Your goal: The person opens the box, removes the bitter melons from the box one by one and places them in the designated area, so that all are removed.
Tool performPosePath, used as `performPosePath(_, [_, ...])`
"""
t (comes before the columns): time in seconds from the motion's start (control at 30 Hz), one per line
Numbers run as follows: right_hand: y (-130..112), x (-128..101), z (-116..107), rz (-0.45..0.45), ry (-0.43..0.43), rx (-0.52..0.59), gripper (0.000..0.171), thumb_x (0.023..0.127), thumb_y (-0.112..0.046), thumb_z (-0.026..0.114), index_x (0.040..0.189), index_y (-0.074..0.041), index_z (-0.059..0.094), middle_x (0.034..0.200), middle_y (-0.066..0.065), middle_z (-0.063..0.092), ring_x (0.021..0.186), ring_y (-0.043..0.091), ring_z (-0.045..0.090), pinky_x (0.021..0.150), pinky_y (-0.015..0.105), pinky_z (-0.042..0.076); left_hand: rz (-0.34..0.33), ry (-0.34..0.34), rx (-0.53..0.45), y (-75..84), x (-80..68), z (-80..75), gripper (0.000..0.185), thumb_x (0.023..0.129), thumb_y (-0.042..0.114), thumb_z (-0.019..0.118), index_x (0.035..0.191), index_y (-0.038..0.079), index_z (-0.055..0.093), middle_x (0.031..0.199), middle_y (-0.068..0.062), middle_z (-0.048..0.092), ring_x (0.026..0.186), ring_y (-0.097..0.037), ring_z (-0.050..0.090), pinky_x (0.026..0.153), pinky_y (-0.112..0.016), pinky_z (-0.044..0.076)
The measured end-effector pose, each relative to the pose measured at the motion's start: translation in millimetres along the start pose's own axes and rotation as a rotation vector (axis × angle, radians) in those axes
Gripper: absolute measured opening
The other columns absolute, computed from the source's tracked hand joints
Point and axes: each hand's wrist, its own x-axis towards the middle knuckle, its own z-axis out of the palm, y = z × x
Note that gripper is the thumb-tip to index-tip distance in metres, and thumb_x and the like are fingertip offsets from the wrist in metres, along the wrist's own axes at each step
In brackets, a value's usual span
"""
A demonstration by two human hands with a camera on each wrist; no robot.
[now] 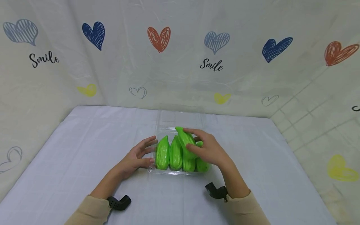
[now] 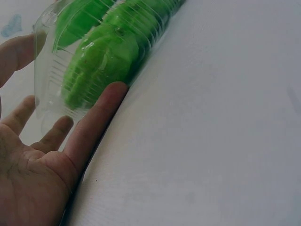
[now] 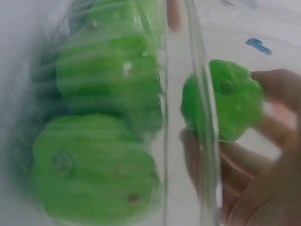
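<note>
Five green ridged gourds show in the head view: four lie side by side in a clear plastic tray [image 1: 153, 170] near the middle of the white tablecloth [image 1: 70, 156], and a fifth, the lifted gourd [image 1: 184, 140], is held tilted above them. The right hand [image 1: 209, 151] wraps its fingers and thumb around the lifted gourd's middle. The left hand [image 1: 137, 156] lies with fingers straight and relaxed against the tray's left side, gripping nothing.

In the left wrist view the left hand [image 2: 42, 155] rests palm-up beside the clear plastic tray [image 2: 49, 75], one fingertip touching its ribbed wall, the gourds in the tray [image 2: 101, 61] visible through it.

In the right wrist view the lifted gourd [image 3: 225, 101] sits in the curled fingers [image 3: 277, 94] of the right hand, stem end toward the camera, just outside the tray's wall [image 3: 202, 117].

The gourds look glossy and uniform, probably light, stiff imitation pieces and somewhat slippery; the thick middle, across the ridges, seems the surest hold. The tray looks thin and flexible, best steadied at its rim or base.
</note>
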Motion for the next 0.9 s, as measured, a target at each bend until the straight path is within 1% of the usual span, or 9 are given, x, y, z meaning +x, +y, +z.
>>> performPosePath(0.13, [2, -1, -6, 0.019, 0.029, 0.012, 0.047, 0.087, -0.032, 0.061, 0.131, -0.038, 0.046, 0.130, -0.019, 0.045, 0.109, 0.018, 0.052, 0.072, 0.036, 0.049, 0.000, 0.002, 0.005, -0.6, 0.1, 0.0, 0.079, 0.082, 0.008, 0.067, 0.146, 0.022, 0.022, 0.149, -0.005, 0.022, 0.134, -0.030, 0.025, 0.094, -0.043, 0.042])
performPosePath(0.43, [10, -4, -23, 0.038, 0.077, 0.042, 0.048, 0.087, -0.034, 0.061, 0.132, -0.037, 0.046, 0.131, -0.018, 0.046, 0.111, 0.019, 0.052, 0.071, 0.036, 0.050, -0.004, 0.002, 0.001, -0.9, -0.2, 0.2, 0.079, 0.082, 0.008, 0.067, 0.146, 0.022, 0.022, 0.149, -0.004, 0.022, 0.134, -0.029, 0.025, 0.093, -0.043, 0.042])
performPosePath(0.57, [15, -4, -29, 0.039, 0.106, 0.031, 0.049, 0.086, -0.035, 0.062, 0.132, -0.038, 0.045, 0.133, -0.016, 0.045, 0.110, 0.019, 0.054, 0.071, 0.036, 0.049, -0.005, 0.002, -0.004, -0.8, -0.3, 0.3, 0.079, 0.082, 0.007, 0.067, 0.146, 0.022, 0.022, 0.149, -0.004, 0.022, 0.134, -0.029, 0.025, 0.092, -0.043, 0.043])
performPosePath(0.77, [21, -4, -37, 0.041, 0.125, 0.029, 0.049, 0.087, -0.036, 0.061, 0.133, -0.037, 0.045, 0.135, -0.007, 0.045, 0.109, 0.022, 0.055, 0.071, 0.037, 0.050, 0.001, 0.004, 0.007, -0.3, -0.6, 0.5, 0.078, 0.082, 0.008, 0.066, 0.146, 0.022, 0.023, 0.149, -0.004, 0.022, 0.134, -0.030, 0.025, 0.093, -0.044, 0.042])
performPosePath(0.83, [19, -5, -40, 0.050, 0.129, 0.032, 0.049, 0.087, -0.033, 0.061, 0.133, -0.036, 0.045, 0.135, -0.005, 0.045, 0.110, 0.023, 0.054, 0.070, 0.036, 0.051, 0.003, 0.003, 0.012, -0.5, -0.6, 0.3, 0.078, 0.082, 0.008, 0.066, 0.146, 0.022, 0.023, 0.149, -0.004, 0.022, 0.134, -0.030, 0.025, 0.094, -0.043, 0.042])
performPosePath(0.9, [14, -6, -41, 0.056, 0.133, 0.045, 0.049, 0.088, -0.028, 0.061, 0.134, -0.032, 0.045, 0.136, -0.001, 0.045, 0.110, 0.026, 0.054, 0.070, 0.037, 0.051, 0.006, -0.001, 0.012, -0.8, -0.5, 0.0, 0.078, 0.083, 0.008, 0.066, 0.146, 0.021, 0.022, 0.149, -0.005, 0.022, 0.134, -0.030, 0.025, 0.093, -0.043, 0.042])
